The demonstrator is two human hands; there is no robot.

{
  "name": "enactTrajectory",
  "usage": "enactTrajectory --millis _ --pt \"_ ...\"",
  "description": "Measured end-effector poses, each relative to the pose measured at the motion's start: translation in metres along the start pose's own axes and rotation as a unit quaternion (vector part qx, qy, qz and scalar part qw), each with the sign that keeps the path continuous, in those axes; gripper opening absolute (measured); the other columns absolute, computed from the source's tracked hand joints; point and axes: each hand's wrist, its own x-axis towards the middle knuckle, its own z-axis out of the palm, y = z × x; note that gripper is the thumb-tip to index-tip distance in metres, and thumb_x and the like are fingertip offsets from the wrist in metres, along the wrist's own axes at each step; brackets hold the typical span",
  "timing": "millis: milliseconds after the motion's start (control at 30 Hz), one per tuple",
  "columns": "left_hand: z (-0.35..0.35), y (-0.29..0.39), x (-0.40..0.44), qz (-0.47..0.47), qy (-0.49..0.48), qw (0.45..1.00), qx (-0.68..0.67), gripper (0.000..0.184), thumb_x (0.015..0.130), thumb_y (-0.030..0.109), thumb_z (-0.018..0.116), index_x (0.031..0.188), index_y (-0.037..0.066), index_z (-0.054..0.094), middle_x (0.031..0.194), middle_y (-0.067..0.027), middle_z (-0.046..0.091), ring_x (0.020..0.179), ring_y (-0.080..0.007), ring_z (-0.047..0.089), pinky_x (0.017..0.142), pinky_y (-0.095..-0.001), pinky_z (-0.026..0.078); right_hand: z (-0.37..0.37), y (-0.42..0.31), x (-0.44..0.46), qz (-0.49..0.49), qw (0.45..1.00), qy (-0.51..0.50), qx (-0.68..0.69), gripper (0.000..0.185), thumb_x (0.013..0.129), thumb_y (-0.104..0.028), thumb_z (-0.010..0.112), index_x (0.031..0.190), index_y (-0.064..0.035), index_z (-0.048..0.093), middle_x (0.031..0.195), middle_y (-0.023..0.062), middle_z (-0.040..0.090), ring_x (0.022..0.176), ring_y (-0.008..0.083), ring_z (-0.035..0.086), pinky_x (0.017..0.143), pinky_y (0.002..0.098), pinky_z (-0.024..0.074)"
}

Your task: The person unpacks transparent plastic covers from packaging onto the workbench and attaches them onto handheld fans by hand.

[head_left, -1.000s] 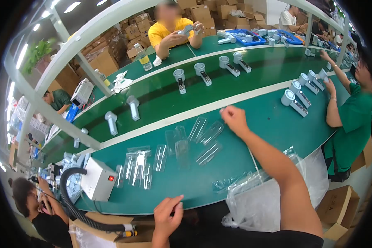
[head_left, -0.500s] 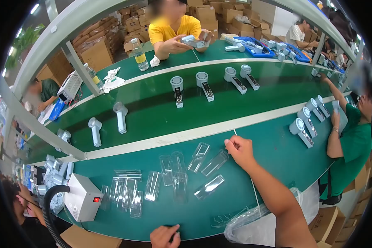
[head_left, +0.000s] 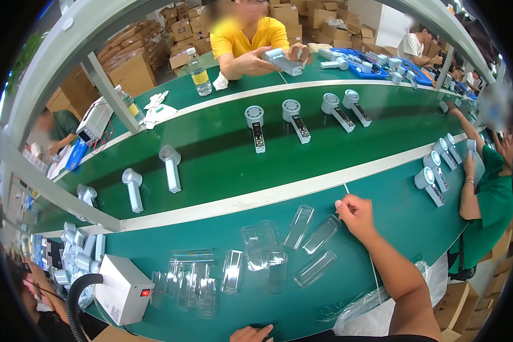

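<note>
My right hand [head_left: 356, 216] rests on the green tabletop as a loose fist, with nothing visible in it. Just left of its fingers lies a clear plastic tray [head_left: 321, 234], one of several transparent shells spread over the table. A second clear shell [head_left: 298, 227] and a third [head_left: 316, 268] lie close by. My left hand [head_left: 252, 334] is at the bottom edge, partly cut off, with its visible fingers extended and nothing seen in them. Farther left, more clear shells [head_left: 192, 288] lie side by side, some overlapping.
A white box with a red switch [head_left: 119, 290] and a black hose stands at left, beside piled grey-blue parts [head_left: 80, 251]. Several handheld devices [head_left: 172, 168] lie on the green belt beyond a pale rail [head_left: 233, 200]. Co-workers sit opposite and at right. Plastic bags [head_left: 376, 313] lie near my right forearm.
The view has shifted, so the table things sit farther right and lower. My left hand shows less at the bottom edge. The person opposite has turned the grey device in their hands.
</note>
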Motion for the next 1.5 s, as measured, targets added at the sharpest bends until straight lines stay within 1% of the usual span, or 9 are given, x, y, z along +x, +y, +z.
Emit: enactTrajectory --millis 300,500,633,767,833,933,1067,1167,1500 --pt "-0.001 0.002 0.000 -0.004 0.009 0.999 -0.032 0.027 0.072 0.000 0.066 0.099 -0.003 0.067 0.065 -0.0129 0.054 0.054 -0.0292 0.051 0.050 -0.0395 0.042 -0.005 -0.001 0.000 0.016 1.000 -0.008 0.004 0.026 0.089 -0.012 0.063 0.066 -0.0022 0.058 0.057 0.0000 0.059 0.050 0.0022 0.048 0.044 0.0207 0.0325" --pt "-0.002 0.006 0.002 -0.024 0.005 0.999 -0.046 0.027 0.072 -0.002 0.065 0.098 -0.002 0.067 0.065 -0.0132 0.053 0.054 -0.0297 0.050 0.050 -0.0397 0.042 -0.010 -0.019 0.012 0.079 0.989 -0.047 0.112 0.012 0.092 -0.014 0.056 0.097 -0.0036 0.060 0.075 0.0050 0.065 0.055 0.0042 0.049 0.048 0.0205 0.0373" --pt "-0.002 0.009 0.005 -0.028 0.002 0.999 -0.045 0.025 0.072 -0.003 0.064 0.097 -0.003 0.066 0.063 -0.0134 0.051 0.053 -0.0301 0.049 0.050 -0.0400 0.040 -0.012 -0.048 0.061 0.144 0.969 -0.138 0.146 0.042 0.091 -0.020 0.059 0.129 -0.0054 0.047 0.090 0.0045 0.066 0.062 0.0073 0.054 0.050 0.0224 0.0411" --pt "-0.002 0.010 0.007 -0.026 -0.008 0.999 -0.044 0.025 0.072 -0.003 0.064 0.097 -0.003 0.067 0.065 -0.0136 0.052 0.054 -0.0298 0.050 0.050 -0.0396 0.041 0.012 -0.058 0.148 0.154 0.966 -0.107 0.177 0.056 0.090 -0.031 0.062 0.135 -0.0053 0.043 0.106 0.0087 0.063 0.074 0.0110 0.057 0.055 0.0255 0.0455" --pt "-0.003 0.012 0.009 -0.015 -0.006 0.999 -0.036 0.025 0.072 -0.003 0.064 0.098 -0.003 0.067 0.067 -0.0137 0.055 0.055 -0.0295 0.052 0.051 -0.0389 0.042 0.029 -0.053 0.194 0.187 0.956 -0.076 0.215 0.071 0.092 -0.047 0.057 0.143 -0.0035 0.035 0.118 0.0140 0.060 0.086 0.0163 0.060 0.071 0.0322 0.0494" --pt "-0.004 0.012 0.008 -0.007 -0.010 1.000 -0.016 0.026 0.072 -0.003 0.064 0.098 -0.003 0.067 0.069 -0.0137 0.056 0.056 -0.0292 0.053 0.051 -0.0382 0.043 0.056 -0.064 0.234 0.286 0.909 -0.057 0.296 0.062 0.095 -0.055 0.046 0.133 -0.0061 0.043 0.117 0.0169 0.058 0.103 0.0284 0.063 0.077 0.0396 0.0521" --pt "-0.001 0.011 0.006 0.004 0.005 1.000 0.006 0.027 0.072 -0.002 0.065 0.099 -0.002 0.067 0.069 -0.0133 0.056 0.056 -0.0296 0.053 0.051 -0.0380 0.043 0.084 -0.067 0.244 0.295 0.886 -0.129 0.335 0.052 0.093 -0.045 0.053 0.126 -0.0049 0.048 0.110 0.0177 0.060 0.095 0.0297 0.065 0.076 0.0406 0.0534" --pt "0.002 0.010 0.002 0.013 0.014 1.000 0.020 0.027 0.073 -0.002 0.065 0.100 -0.001 0.068 0.070 -0.0133 0.056 0.057 -0.0300 0.053 0.052 -0.0379 0.043 0.103 -0.051 0.248 0.273 0.885 -0.029 0.376 0.035 0.089 -0.020 0.063 0.112 0.0027 0.051 0.098 0.0158 0.062 0.076 0.0228 0.066 0.064 0.0340 0.0578" --pt "0.007 -0.001 -0.008 -0.071 -0.006 0.996 -0.050 0.025 0.078 0.003 0.066 0.103 0.003 0.069 0.071 -0.0066 0.061 0.054 -0.0183 0.056 0.052 -0.0293 0.046 0.038 -0.125 0.067 0.111 0.916 -0.171 0.345 0.031 0.092 -0.015 0.060 0.117 -0.0005 0.050 0.089 0.0091 0.064 0.071 0.0115 0.061 0.060 0.0254 0.0533"
